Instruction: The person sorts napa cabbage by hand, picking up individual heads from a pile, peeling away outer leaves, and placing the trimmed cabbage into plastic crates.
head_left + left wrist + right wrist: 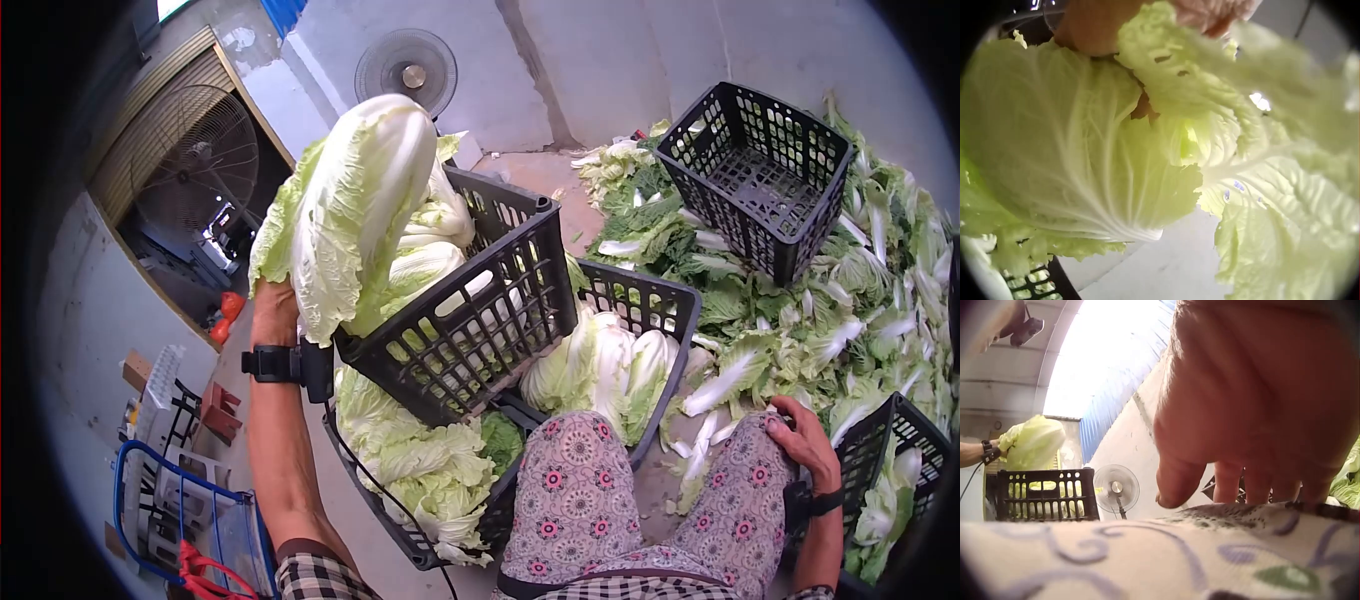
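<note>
My left hand [277, 302] grips a large napa cabbage [355, 210], raised over the near-left end of the upper black crate [505, 335]. Leaves cover most of its fingers in the head view. Seen from the left wrist, pale veined cabbage leaves [1054, 137] spread below the hand [1091, 28], and one outer leaf hangs loose. More whole cabbages [440, 215] lie inside that crate. My right hand [808, 440] rests on the right knee of the patterned trousers [735, 490], holding nothing. From the right wrist its fingers [1229, 481] point down onto the cloth.
The upper crate sits across two lower crates filled with cabbages [600, 360] and leaves [420, 450]. At right, a black crate [770, 180] stands on a heap of loose leaves [740, 310]. Another crate [905, 430] is beside my right hand. A fan [405, 75] stands behind.
</note>
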The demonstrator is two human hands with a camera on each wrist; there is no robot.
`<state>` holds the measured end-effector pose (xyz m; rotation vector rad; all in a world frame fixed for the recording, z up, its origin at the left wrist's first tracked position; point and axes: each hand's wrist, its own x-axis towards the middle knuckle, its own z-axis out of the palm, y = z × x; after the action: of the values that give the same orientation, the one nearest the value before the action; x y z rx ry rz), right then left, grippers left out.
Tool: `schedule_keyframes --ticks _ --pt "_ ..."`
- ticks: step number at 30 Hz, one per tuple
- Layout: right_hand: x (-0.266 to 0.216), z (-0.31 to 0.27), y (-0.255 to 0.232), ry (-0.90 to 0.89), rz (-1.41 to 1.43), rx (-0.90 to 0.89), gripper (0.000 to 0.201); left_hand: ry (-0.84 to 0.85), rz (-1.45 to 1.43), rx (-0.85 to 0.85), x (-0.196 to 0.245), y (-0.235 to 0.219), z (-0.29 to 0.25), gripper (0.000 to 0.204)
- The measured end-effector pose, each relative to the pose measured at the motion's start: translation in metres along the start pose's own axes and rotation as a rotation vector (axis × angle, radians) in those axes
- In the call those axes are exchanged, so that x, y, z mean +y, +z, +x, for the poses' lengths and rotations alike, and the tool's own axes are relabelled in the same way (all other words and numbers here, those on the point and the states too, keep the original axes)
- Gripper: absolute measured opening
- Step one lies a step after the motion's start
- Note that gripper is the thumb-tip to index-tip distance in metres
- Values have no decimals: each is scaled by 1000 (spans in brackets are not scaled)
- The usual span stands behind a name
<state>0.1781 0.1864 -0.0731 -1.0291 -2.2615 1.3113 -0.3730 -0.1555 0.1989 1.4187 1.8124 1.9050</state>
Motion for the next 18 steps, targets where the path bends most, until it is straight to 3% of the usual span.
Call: schedule_keyframes --ticks 2,5,8,13,17,18 --pt "-2 -2 -2 -15 28 44 64 61 -341 -75 1 -1 0 40" --pt "-10 -6 -8 -65 100 84 81 -29 -432 147 24 43 -40 45" --pt "-25 -12 -7 -113 203 147 89 -72 -581 148 8 102 -61 45" --pt "-72 -32 -9 -254 393 205 127 -341 -848 -12 -60 237 -116 46" --pt "-89 -37 -5 -513 542 214 126 -656 -975 -227 -106 332 -184 47" --pt "-94 -52 -8 -382 463 140 118 -727 -989 -294 -116 350 -202 47"
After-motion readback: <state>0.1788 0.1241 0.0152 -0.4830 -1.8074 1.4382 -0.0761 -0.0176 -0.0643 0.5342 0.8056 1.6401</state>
